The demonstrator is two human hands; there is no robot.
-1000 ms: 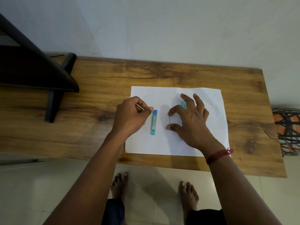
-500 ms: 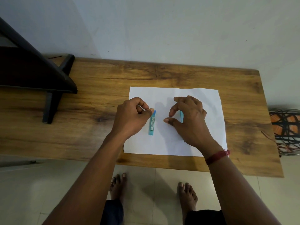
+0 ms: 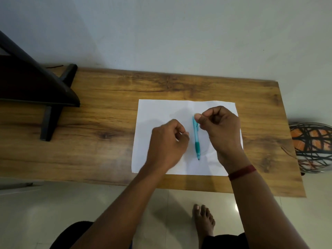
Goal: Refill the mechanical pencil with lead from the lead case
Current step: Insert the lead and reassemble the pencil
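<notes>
The teal mechanical pencil (image 3: 196, 139) lies on the white paper (image 3: 158, 112), its tip toward me and its open back end beside my right thumb. My right hand (image 3: 221, 130) is pinched on a thin dark lead (image 3: 197, 125) just right of the pencil's upper barrel. To the pencil's left, my left hand (image 3: 166, 143) is curled shut and blurred, and a small pale piece seems to sit between its thumb and forefinger. The blue lead case is hidden, apparently beneath my left hand.
The paper lies on a wooden table (image 3: 107, 108) against a pale wall. A dark stand (image 3: 45, 97) occupies the table's left end. A woven orange and black basket (image 3: 312, 146) sits beyond the right edge. My bare foot (image 3: 203, 220) shows on the tiled floor.
My right hand lifted off the pencil with a lead pinched, uncovering the pencil. My left hand slid right over the spot where the lead case lay.
</notes>
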